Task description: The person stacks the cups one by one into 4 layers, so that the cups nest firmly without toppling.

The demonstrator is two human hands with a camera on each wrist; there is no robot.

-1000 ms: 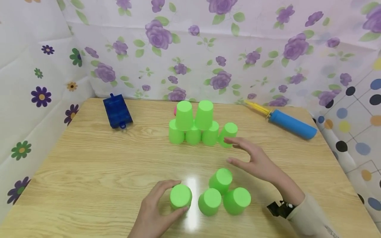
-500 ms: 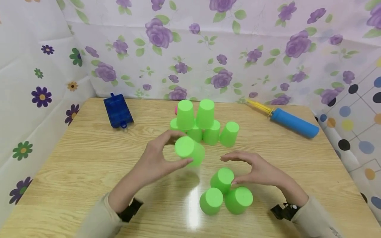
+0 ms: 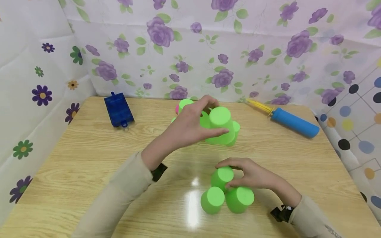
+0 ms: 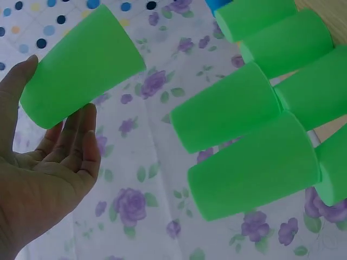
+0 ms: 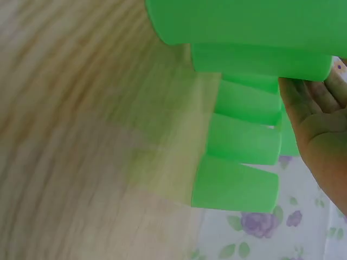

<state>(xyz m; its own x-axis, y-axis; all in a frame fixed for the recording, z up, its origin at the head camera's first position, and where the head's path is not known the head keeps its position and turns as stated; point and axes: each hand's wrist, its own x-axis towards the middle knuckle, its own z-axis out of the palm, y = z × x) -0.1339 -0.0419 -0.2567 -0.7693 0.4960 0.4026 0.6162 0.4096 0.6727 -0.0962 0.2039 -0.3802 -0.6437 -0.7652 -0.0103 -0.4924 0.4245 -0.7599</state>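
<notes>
In the head view my left hand (image 3: 187, 125) grips an upside-down green cup (image 3: 221, 117) in front of the stacked cups. The left wrist view shows this held cup (image 4: 81, 67) off to one side of the stack, a gap between them. The stack has upper green cups (image 4: 252, 165) resting on a lower row, partly hidden behind my left hand in the head view. My right hand (image 3: 254, 175) has its thumb and fingers around a green cup (image 3: 222, 178) standing upside down nearer to me. Beside that cup stand two more green cups, one left (image 3: 212, 200) and one right (image 3: 239, 200).
A blue plastic tray-like box (image 3: 119, 110) lies at the back left of the wooden table (image 3: 89, 172). At the back right is a blue hand pump (image 3: 294, 122) with a yellow end. Something small and pink (image 3: 177, 109) peeks from behind the stack. Flowered cloth (image 3: 134, 49) hangs behind.
My left hand has lifted its cup from the near table and carried it forward and right to the stack. My right hand has come back from the row's right-end cup to a near cup.
</notes>
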